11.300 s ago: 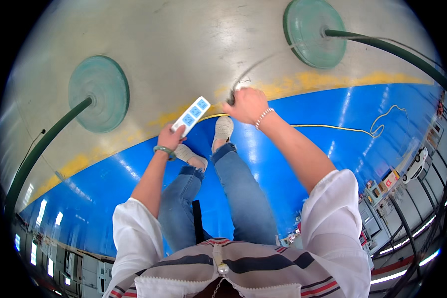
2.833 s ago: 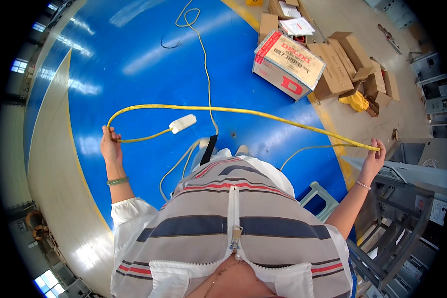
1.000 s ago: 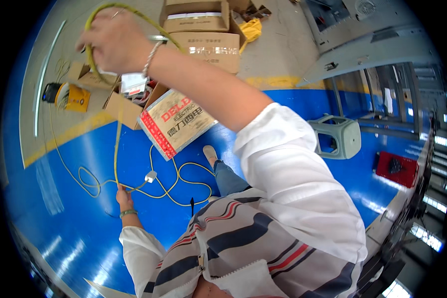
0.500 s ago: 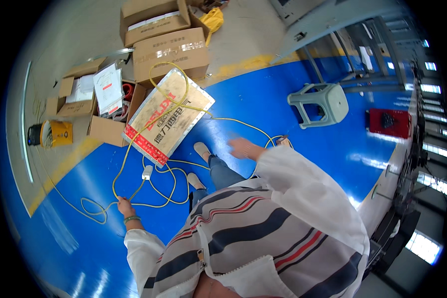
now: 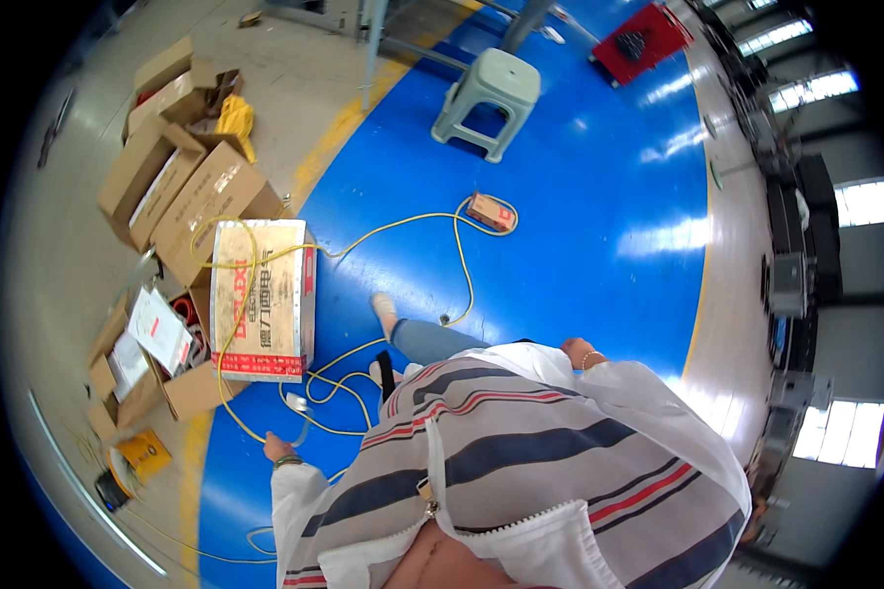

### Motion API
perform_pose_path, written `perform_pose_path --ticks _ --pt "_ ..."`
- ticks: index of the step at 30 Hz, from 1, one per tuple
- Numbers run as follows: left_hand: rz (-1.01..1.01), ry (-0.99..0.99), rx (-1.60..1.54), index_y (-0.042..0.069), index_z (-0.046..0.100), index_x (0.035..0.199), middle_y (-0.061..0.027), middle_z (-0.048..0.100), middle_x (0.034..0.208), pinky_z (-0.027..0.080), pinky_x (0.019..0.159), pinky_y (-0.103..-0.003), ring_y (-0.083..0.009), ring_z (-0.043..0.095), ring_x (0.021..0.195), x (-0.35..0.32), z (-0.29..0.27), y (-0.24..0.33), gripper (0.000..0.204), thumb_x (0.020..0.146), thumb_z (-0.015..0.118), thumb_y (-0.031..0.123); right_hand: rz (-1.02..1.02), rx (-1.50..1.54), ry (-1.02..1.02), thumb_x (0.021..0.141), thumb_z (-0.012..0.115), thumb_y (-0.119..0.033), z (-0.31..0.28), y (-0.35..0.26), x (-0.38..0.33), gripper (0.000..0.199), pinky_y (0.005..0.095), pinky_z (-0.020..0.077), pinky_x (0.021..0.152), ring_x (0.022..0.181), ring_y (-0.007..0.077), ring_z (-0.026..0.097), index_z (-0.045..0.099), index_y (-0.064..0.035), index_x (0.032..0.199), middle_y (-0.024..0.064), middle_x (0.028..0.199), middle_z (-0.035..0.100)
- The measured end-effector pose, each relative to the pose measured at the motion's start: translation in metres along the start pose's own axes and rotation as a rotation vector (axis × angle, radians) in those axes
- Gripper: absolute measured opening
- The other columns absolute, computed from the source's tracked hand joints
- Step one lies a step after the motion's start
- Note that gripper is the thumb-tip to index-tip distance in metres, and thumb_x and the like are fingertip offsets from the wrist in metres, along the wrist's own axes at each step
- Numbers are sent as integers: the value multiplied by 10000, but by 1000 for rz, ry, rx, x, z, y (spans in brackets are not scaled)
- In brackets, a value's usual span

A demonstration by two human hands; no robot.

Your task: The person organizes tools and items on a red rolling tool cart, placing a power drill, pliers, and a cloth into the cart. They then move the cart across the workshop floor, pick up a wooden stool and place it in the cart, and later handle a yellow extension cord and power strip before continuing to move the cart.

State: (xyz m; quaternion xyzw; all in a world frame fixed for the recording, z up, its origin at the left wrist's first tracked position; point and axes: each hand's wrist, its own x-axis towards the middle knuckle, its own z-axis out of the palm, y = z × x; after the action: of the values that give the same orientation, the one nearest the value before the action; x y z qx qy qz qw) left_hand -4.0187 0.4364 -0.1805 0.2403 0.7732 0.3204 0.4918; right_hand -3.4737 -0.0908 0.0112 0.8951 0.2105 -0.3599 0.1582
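A yellow cable (image 5: 375, 235) runs over the large printed box (image 5: 265, 294) and across the blue floor in loose curves. At lower left, my left hand (image 5: 279, 448) is closed round a length of this cable. A white plug or socket block (image 5: 296, 402) lies close by, among more loops. My right hand (image 5: 579, 350) is out to the right beside my body, away from the cable; its fingers are too small and partly hidden to read. Farther off, one cable loop goes round a small orange-brown box (image 5: 491, 212) on the floor.
Open cardboard boxes (image 5: 192, 211) crowd the left, one holding papers (image 5: 159, 326). A yellow container (image 5: 144, 454) stands below them. Ahead are a pale green plastic stool (image 5: 489, 93) and a red cart (image 5: 643, 44). My feet are beside the printed box, with cable close by.
My view has turned right, and I have taken a step. My right hand has come from reaching forward back to my side. My left hand still holds the cable.
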Motion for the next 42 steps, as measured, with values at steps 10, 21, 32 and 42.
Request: perform_pose_path --ticks 10,21,32,42 --pt "-74 -976 535 132 497 701 16 482 597 332 421 -238 -101 457 509 -160 209 24 182 875 489 184 441 801 115 783 585 -248 70 47 -34 187 384 503 780 889 298 635 713 -137 862 108 938 680" --pt "157 -952 875 88 594 920 -31 602 703 434 461 -274 -134 563 579 -400 465 -10 137 886 579 219 705 1173 125 817 574 -280 56 277 14 262 384 490 842 976 313 612 669 -95 977 131 1067 646" --pt "660 -1093 1763 65 616 952 -101 642 813 490 555 -362 -214 606 669 -493 632 -27 193 886 552 235 545 1590 530 830 608 -193 -18 390 148 154 273 459 564 626 126 570 645 -44 823 48 697 634" --pt "394 -1252 1095 88 603 914 -53 619 789 445 523 -287 -155 577 646 -751 974 -87 120 877 533 177 592 644 -76 796 529 -190 46 457 158 194 416 512 724 852 325 644 683 -80 838 147 901 670"
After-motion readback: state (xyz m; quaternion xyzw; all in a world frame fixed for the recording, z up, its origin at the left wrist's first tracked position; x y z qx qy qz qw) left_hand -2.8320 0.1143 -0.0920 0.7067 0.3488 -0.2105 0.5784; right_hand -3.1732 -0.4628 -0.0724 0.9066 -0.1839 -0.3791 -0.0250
